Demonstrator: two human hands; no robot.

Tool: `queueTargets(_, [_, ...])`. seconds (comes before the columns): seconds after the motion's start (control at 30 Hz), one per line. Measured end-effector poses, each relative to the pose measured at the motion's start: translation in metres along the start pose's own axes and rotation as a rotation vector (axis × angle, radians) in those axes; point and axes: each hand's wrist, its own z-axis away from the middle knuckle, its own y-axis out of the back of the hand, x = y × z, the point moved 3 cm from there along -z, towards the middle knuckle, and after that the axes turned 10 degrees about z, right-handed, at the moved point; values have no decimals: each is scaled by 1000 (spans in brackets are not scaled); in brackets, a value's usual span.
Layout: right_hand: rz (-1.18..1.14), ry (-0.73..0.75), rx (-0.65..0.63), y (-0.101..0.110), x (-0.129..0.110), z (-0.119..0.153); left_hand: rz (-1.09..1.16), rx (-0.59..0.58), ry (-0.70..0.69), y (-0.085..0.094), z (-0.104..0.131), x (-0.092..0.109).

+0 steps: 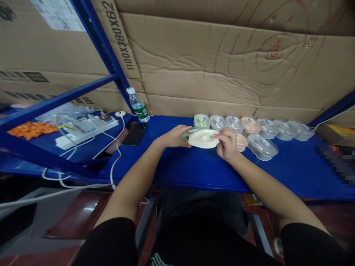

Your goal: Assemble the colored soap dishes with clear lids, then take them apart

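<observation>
Above the blue bench, my left hand (177, 136) is closed around a grey-green, see-through container (185, 135), only a small part of which shows. Close against it is a cream-coloured oval dish-like piece (203, 140) with a raised edge and a bump inside. The fingers of my right hand (227, 145) pinch this piece at its right end. Whether the two parts are joined or just touching, I cannot tell. Behind my hands stands a green lidded box (202, 121); a peach box (242, 142) sits just beyond my right hand, partly hidden.
Several clear, grey and peach lidded boxes (267, 128) line the back of the blue bench (191, 170), with another clear box (263, 147) in front. To the left are a water bottle (139, 107), a phone (135, 133), a power strip (85, 132) with cables, and orange pieces (31, 130).
</observation>
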Motion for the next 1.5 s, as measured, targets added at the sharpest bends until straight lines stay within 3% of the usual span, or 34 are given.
queueTargets(0.1, [42,-77,7,4,8,-2,-69,-38,42,-8,0,5])
queueTargets(0.2, [29,-88,-31,4,9,-6,-69,-39,78,-4,3,17])
queueTargets(0.33, [43,-81,-122,-1,3,-11,29,100,-51,9,7,39])
queueTargets(0.43, [49,-61,-159,-5,-4,-13,181,120,-157,6,7,50])
queueTargets(0.57, [49,-7,-159,-9,-14,-14,289,137,-195,-5,4,52])
queueTargets(0.63, [56,-13,-198,-12,-17,-14,316,181,-168,-3,3,48])
queueTargets(0.73, [48,-41,-258,-13,-18,-15,285,325,-94,19,5,37])
queueTargets(0.83, [-17,9,-340,-13,-18,-17,175,605,-102,58,14,21])
queueTargets(0.9, [-70,70,-432,-14,-19,-17,74,793,-43,82,23,3])
queueTargets(1.0, [-106,112,-574,-17,-18,-14,-144,899,121,104,34,-30])
queueTargets(1.07, [-110,117,-646,-20,-19,-11,-275,863,190,108,38,-49])
queueTargets(1.23, [-113,124,-731,-22,-19,-7,-405,578,352,100,35,-84])
queueTargets(1.33, [-112,121,-739,-22,-19,-7,-422,473,424,97,33,-94])
queueTargets(1.5, [-110,111,-751,-22,-18,-6,-434,438,496,92,32,-99])
